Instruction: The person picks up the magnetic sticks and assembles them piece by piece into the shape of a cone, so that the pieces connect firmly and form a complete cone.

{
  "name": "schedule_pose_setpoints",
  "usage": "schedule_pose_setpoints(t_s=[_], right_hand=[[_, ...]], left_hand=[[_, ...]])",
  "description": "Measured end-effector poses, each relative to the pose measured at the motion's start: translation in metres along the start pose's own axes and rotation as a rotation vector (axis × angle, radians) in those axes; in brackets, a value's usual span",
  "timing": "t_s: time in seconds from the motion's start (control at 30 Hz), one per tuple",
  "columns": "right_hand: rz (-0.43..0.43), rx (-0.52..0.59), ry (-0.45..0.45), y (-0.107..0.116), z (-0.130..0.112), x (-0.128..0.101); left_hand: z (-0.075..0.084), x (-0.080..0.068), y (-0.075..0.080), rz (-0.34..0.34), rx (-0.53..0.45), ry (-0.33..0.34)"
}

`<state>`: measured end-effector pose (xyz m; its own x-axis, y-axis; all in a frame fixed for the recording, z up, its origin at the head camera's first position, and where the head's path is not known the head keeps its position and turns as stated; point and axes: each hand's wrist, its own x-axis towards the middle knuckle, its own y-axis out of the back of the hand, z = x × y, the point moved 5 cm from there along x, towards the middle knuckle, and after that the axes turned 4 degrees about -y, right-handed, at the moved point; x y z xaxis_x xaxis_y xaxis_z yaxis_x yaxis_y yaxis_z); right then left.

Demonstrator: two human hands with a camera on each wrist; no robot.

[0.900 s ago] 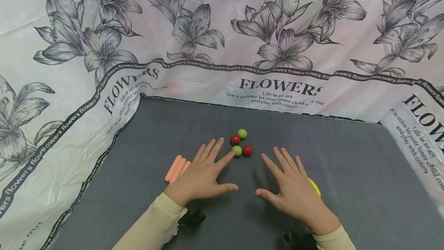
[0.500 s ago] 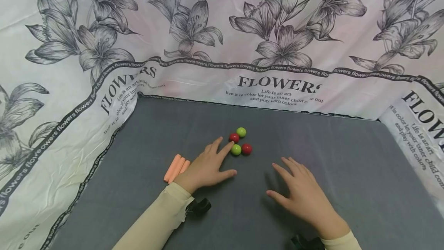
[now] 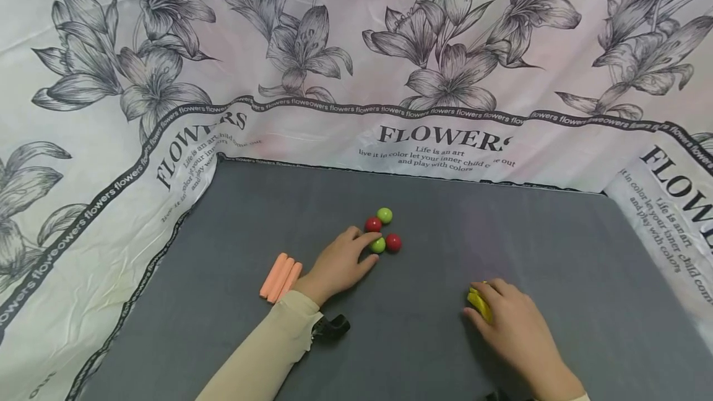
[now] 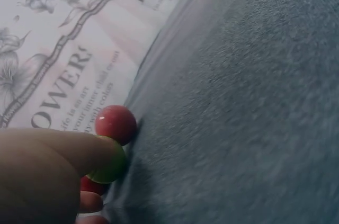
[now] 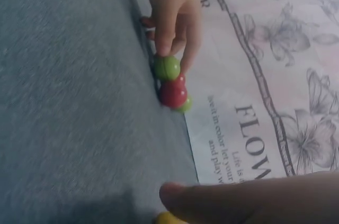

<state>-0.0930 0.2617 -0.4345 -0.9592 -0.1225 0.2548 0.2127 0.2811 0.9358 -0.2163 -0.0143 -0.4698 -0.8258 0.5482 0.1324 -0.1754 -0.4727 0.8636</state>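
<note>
The white cloth [image 3: 345, 30], printed with grey lilies and the word FLOWERS, fills everything toward twelve o'clock and hangs down at ten and two as well. Before it spreads the plain grey desk [image 3: 384, 345]. My cream left sleeve [image 3: 267, 345] comes in from seven o'clock, its cuff at the wrist. My right grip [image 3: 512, 320] is over the desk toward four o'clock, fingers bent and drawn in to a narrow hold. My left grip [image 3: 340, 265] lies well apart from it, near the middle, thumb and forefinger also brought close together.

Between eight and nine o'clock from my left grip, three orange sticks [image 3: 280, 280] lie side by side, slanting, just beside my wrist. In my right grip I hold yellow sticks [image 3: 480, 307]; two round ends show from the left wrist, but I cannot tell how many there are.

Smallest are the four balls. I pinch the nearer green ball [image 3: 378, 247] in my left grip. The nearer red ball [image 3: 393, 242] is just beside it at three o'clock, the farther red ball [image 3: 373, 224] near twelve, and the farther green ball [image 3: 384, 215] past that, just beside the farther red one at one o'clock.
</note>
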Motion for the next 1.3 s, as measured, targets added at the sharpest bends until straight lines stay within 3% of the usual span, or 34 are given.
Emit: schedule_pose_setpoints(t_s=[0.17,0.33,0.57,0.7,0.83,1.1,1.3], right_hand=[[-0.035,-0.008,-0.032,-0.002,0.007,-0.005],[-0.08,0.017,-0.064,-0.005,0.006,-0.009],[0.093,0.05,0.087,-0.008,-0.007,-0.009],[0.106,0.069,0.127,-0.013,-0.016,-0.005],[0.032,0.083,0.118,-0.018,-0.024,0.003],[-0.22,0.131,0.049,-0.035,-0.043,0.022],[-0.233,0.166,0.07,-0.044,-0.057,0.043]], left_hand=[[0.003,0.003,-0.001,0.055,0.023,-0.019],[0.0,0.0,-0.002,0.073,0.0,0.007],[-0.003,-0.005,-0.003,0.074,-0.064,0.002],[-0.003,-0.007,-0.005,0.046,-0.103,-0.027],[-0.006,-0.011,-0.008,0.015,-0.144,-0.051],[-0.007,-0.022,-0.015,0.023,-0.222,-0.064],[-0.01,-0.022,-0.012,0.041,-0.246,-0.062]])
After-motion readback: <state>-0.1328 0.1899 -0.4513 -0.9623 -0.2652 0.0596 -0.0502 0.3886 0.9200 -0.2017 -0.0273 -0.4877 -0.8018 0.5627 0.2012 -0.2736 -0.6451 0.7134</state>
